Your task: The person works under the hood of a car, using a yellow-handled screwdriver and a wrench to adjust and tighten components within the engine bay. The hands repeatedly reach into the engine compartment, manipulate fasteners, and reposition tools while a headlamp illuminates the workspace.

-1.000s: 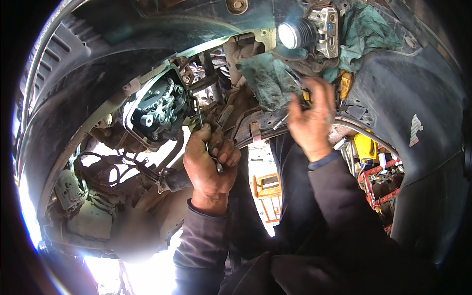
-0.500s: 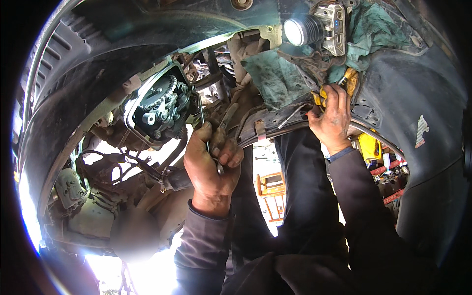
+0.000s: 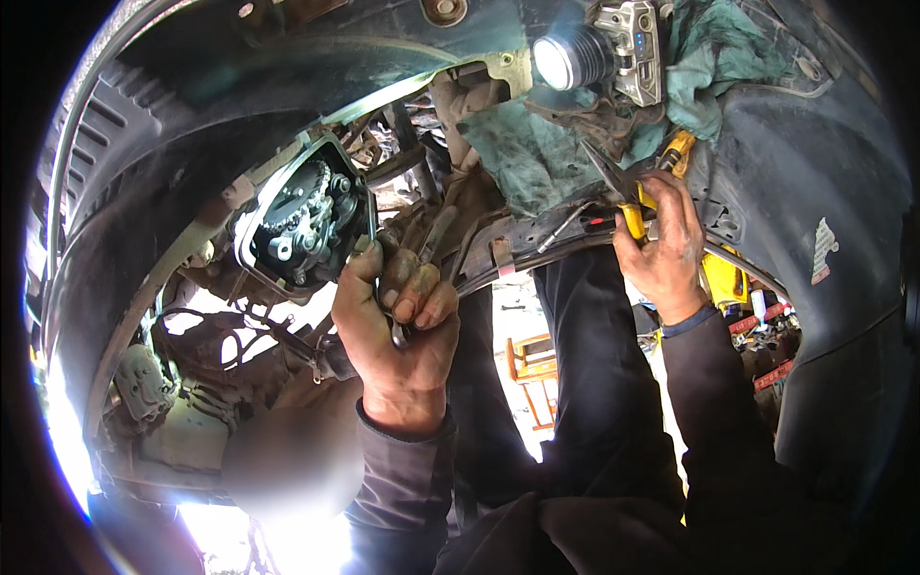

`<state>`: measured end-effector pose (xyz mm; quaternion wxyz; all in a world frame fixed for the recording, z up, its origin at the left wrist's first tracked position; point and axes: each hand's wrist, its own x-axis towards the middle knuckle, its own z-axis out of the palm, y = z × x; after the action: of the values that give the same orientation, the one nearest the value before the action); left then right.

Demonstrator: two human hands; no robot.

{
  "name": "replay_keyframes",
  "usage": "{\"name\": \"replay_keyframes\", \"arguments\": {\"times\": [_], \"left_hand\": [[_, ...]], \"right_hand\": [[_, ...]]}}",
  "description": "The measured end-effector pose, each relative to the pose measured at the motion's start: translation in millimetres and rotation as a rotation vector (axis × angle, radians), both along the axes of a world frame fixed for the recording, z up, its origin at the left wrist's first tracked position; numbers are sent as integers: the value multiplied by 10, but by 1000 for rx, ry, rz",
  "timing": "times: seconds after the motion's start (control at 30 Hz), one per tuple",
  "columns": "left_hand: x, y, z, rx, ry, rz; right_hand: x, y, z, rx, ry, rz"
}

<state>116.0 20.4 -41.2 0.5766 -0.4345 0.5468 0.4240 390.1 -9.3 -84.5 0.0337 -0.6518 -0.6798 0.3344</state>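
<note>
My left hand is closed round a slim metal wrench, whose shank stands up past the thumb. Its rounded lower end shows in my palm. Just left of that hand is the opened engine housing, with a chain, toothed wheel and bolts inside. My right hand grips pliers with yellow handles, and their dark jaws point up and left. Another yellow-handled tool lies just above my right fingers. A thin metal rod lies on the dark ledge to the left of the pliers.
A lit headlamp rests above on a green cloth. Dark fender panels curve around both sides. Hoses and pipes run below the housing. An orange wooden stool shows on the ground below, between my legs.
My right hand has lifted the pliers off the cloth-covered ledge, and their jaws now show. My left hand has shifted slightly left with the wrench, and the view has tilted a little.
</note>
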Motion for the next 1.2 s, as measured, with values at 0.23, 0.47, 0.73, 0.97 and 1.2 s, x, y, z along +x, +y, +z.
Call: {"name": "replay_keyframes", "arguments": {"times": [0.23,0.47,0.73,0.97,1.2], "left_hand": [[31,-64,-10,9,14,-37],[48,-103,-29,68,7,-8],[61,-84,-19,48,58,-35],[62,-112,-36,90,39,-28],[79,-124,-44,86,49,-48]], "right_hand": [[-615,53,80,-598,323,-260],[-1359,51,-191,-725,999,-450],[-1325,34,-221,-1000,1122,-549],[-1284,100,-282,-848,650,-161],[-1326,128,-255,-743,607,-118]]}}
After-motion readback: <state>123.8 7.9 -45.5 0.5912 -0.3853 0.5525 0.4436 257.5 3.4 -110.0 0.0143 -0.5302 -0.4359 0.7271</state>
